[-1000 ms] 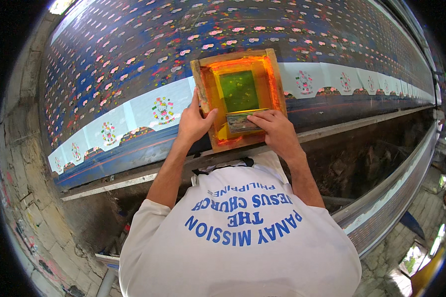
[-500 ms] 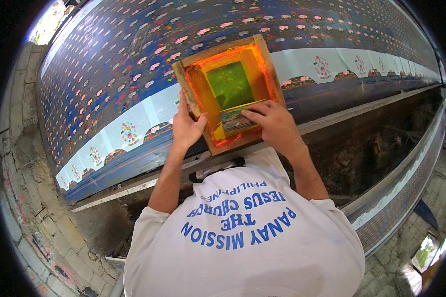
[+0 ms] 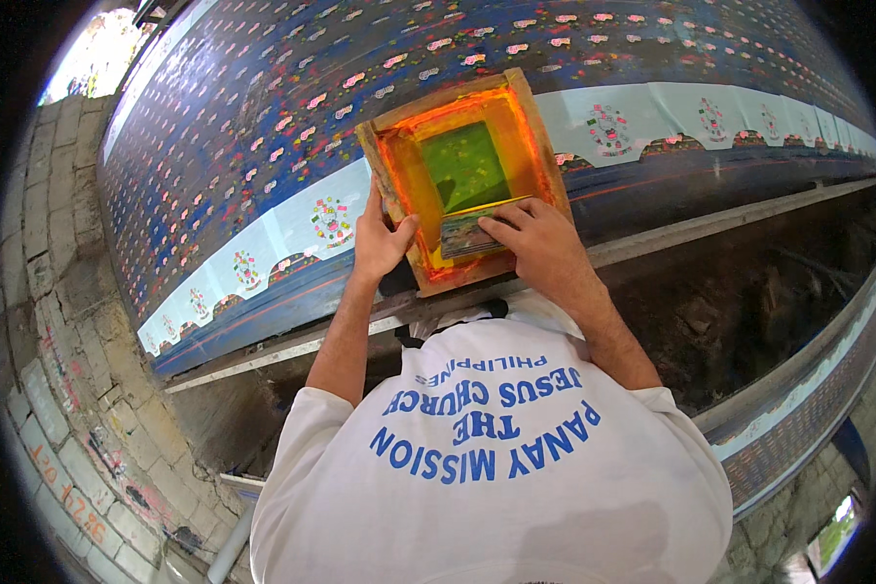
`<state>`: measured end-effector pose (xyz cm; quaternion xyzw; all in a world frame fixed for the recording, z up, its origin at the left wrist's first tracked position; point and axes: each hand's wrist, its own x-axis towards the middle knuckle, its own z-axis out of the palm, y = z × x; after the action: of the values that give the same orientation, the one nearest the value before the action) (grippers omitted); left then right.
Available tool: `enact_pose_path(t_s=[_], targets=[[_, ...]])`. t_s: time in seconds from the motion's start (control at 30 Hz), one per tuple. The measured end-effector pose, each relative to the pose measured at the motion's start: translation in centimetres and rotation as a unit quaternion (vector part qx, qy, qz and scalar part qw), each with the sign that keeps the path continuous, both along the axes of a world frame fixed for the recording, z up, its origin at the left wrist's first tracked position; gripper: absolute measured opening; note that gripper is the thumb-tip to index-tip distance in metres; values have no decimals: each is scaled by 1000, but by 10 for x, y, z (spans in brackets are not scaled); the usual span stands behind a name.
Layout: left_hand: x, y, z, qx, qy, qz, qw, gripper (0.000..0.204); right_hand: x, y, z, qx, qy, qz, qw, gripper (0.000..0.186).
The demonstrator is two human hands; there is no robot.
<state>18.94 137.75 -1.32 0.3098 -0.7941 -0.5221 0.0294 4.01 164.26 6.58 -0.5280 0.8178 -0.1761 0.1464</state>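
My left hand point(image 3: 380, 243) is closed on the left side of a wooden screen-printing frame point(image 3: 545, 136), its thumb over the edge. Orange and yellow ink stains cover the frame's inner sides. A green see-through mesh window point(image 3: 469, 167) shows in the middle. Inside, at the end nearest me, lies a squeegee point(image 3: 465, 237), a worn greyish strip with a yellow edge. My right hand point(image 3: 545, 238) reaches over the frame's near right corner, fingers bent onto the squeegee; its lower grip is hidden. The frame lies tilted over a row of pale blue pieces.
The long dark table point(image 3: 263, 117) bears many small pink and white print marks. Pale blue pieces point(image 3: 608, 127) with round colourful prints run along it both ways. A metal rail point(image 3: 740, 219) edges the near side. Another printing table point(image 3: 788, 438) stands at right; a block wall point(image 3: 44, 321) is at left.
The view has shifted, and the frame with both hands sits slightly farther right in it. A full print now shows beside my left hand. Both grips look unchanged.
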Motion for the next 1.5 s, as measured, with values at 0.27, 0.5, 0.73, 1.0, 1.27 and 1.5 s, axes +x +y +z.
enact_pose_path(t_s=[0.27, 0.5, 0.73, 1.0, 1.27, 1.5], targets=[[-3, 3, 0, -14, 32, -7, 999, 99, 3, 4, -1, -9, 53, 12, 999, 55], [2, -1, -7, -30, -20, -21, 999, 102, -50, -25, 7, 14, -59, 47, 997, 47], [-4, -2, 5, -28, -21, -37, 999, 106, -110, -105, -19, -68, 58, 45, 995, 49], [2, 1, 0, -55, -5, -36, 998, 109, -45, -41, 7, 5, -23, 67, 997, 50], [-2, 0, 12, -91, -58, -53, 993, 108, -58, -39, 8, 13, -77, 88, 993, 43], [-7, -10, 28, -69, -97, -103, 988, 109, -113, -110, 11, 38, -32, -7, 999, 40]])
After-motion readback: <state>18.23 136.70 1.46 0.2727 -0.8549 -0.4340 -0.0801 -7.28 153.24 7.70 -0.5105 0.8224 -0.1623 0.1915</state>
